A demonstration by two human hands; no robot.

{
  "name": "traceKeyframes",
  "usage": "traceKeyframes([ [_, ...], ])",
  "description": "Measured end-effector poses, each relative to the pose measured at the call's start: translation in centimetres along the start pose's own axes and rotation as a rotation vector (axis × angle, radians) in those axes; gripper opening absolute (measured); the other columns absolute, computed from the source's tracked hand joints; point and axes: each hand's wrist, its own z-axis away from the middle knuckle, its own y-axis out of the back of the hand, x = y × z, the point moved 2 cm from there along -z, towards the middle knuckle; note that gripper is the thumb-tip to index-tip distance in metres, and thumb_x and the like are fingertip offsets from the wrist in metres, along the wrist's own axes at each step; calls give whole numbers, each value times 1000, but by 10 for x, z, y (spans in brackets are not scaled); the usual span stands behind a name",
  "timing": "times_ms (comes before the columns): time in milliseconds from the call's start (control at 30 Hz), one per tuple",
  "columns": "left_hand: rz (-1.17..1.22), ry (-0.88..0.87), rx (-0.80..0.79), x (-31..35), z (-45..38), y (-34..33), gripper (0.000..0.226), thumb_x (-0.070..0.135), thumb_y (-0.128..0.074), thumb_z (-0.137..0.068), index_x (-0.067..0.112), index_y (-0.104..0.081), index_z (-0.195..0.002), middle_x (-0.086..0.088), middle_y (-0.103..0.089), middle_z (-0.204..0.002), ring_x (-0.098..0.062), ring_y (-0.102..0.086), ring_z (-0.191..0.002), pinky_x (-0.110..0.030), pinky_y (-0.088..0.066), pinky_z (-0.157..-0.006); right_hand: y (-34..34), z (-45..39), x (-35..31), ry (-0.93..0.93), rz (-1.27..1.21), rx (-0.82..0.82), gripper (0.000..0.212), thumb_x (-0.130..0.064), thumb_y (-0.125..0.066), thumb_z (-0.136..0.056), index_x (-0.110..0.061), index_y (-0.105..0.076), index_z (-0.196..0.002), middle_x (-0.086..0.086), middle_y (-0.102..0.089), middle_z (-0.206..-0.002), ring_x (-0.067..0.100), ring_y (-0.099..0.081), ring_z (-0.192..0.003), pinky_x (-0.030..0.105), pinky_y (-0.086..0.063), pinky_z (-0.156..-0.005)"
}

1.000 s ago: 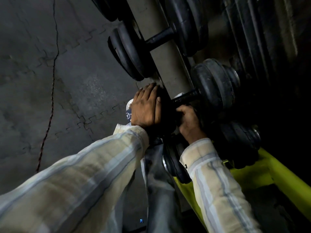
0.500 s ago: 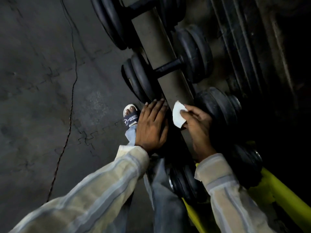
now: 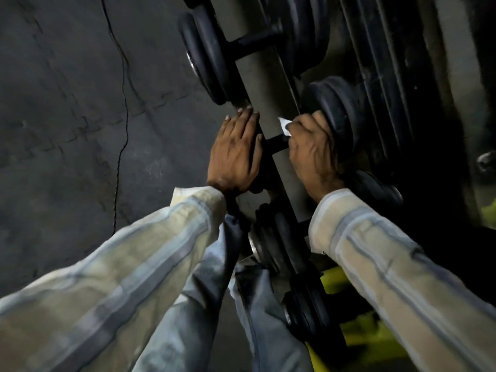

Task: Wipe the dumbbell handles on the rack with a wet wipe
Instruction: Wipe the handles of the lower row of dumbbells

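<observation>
A grey upright rack post (image 3: 264, 76) carries black dumbbells laid across it. My left hand (image 3: 236, 154) rests flat, fingers straight, on the left weight head of one dumbbell. Its dark handle (image 3: 277, 143) shows in the gap between my hands. My right hand (image 3: 312, 149) is curled round the right end of that handle, with the white wet wipe (image 3: 284, 126) pinched under its fingers; only a corner of the wipe shows. The dumbbell's right head (image 3: 338, 108) lies just past my knuckles. Another dumbbell (image 3: 249, 41) sits higher on the post.
More dumbbells (image 3: 271, 240) hang lower on the post near my legs. A yellow-green frame (image 3: 357, 334) runs along the bottom right. Dark rubber floor tiles (image 3: 80, 116) with a thin cable (image 3: 122, 135) lie to the left. Stacked dark plates (image 3: 389, 76) stand behind the rack.
My right hand, which held the wipe up off the bar half a second ago, has come down and closed round the handle with it. My left hand stays on the weight head.
</observation>
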Motion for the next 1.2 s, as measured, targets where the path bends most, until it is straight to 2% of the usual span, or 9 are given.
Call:
traceKeyframes([
  [200,33,18,-4,-1,-2,2,51,29,-36,-104,-1,-51,-142,-22,-50,-148,-37,-45,-139,-51,-31,-119,-14,12,-18,-59,-55,-296,52,-34,-35,-102,1,-65,-125,18,-63,-132,29,-50,-134,42,-32,-118],
  [300,69,8,-2,-4,-4,4,50,29,-36,-104,-3,-52,-140,-23,-51,-145,-39,-47,-137,-52,-31,-119,-2,10,-25,-107,-176,-482,85,-64,-9,-101,-5,-58,-137,13,-53,-147,22,-37,-146,40,-18,-124],
  [433,79,-21,20,-9,-4,1,48,27,-36,-106,-2,-50,-141,-21,-51,-146,-38,-46,-138,-52,-31,-118,1,-3,-14,-115,124,-523,107,-73,8,-92,1,-53,-140,21,-49,-149,28,-35,-146,43,-16,-125],
  [567,93,-1,23,-10,-3,-2,53,31,-30,-105,0,-50,-143,-19,-49,-149,-35,-44,-141,-53,-30,-118,-1,-3,-33,-45,-56,-535,96,-70,5,-97,-8,-67,-116,12,-65,-125,25,-53,-126,42,-32,-115],
  [733,106,18,61,-13,-1,-6,53,29,-34,-104,-1,-46,-146,-18,-47,-152,-32,-43,-142,-50,-30,-120,11,10,-19,-74,63,-540,96,-69,-1,-96,-1,-51,-143,17,-49,-150,27,-36,-146,43,-19,-124],
  [867,95,10,80,-15,-3,-7,53,27,-37,-102,-2,-47,-145,-19,-48,-151,-33,-45,-140,-50,-31,-119,-3,-21,-30,-223,14,-625,108,-77,12,-89,-10,-71,-103,13,-71,-111,27,-58,-118,44,-29,-116],
  [933,98,9,87,-14,-3,-7,54,28,-39,-100,-3,-49,-143,-20,-51,-149,-34,-47,-138,-50,-32,-118,0,-25,-46,-283,-159,-641,93,-76,2,-92,-16,-63,-119,12,-69,-118,27,-57,-119,42,-31,-115],
  [1033,118,30,73,-17,-5,-7,58,32,-35,-100,-3,-50,-143,-20,-51,-149,-34,-47,-138,-49,-32,-119,19,-10,-58,-354,-330,-702,72,-61,-24,-101,-18,-22,-158,13,-40,-156,26,-33,-145,34,-21,-118],
  [1200,101,10,47,-21,-6,-10,56,33,-33,-103,-2,-50,-143,-19,-50,-149,-33,-46,-139,-48,-32,-118,12,-17,-48,-475,-442,-759,78,-65,-20,-100,-19,-5,-162,11,-25,-164,23,-18,-153,36,-14,-121],
])
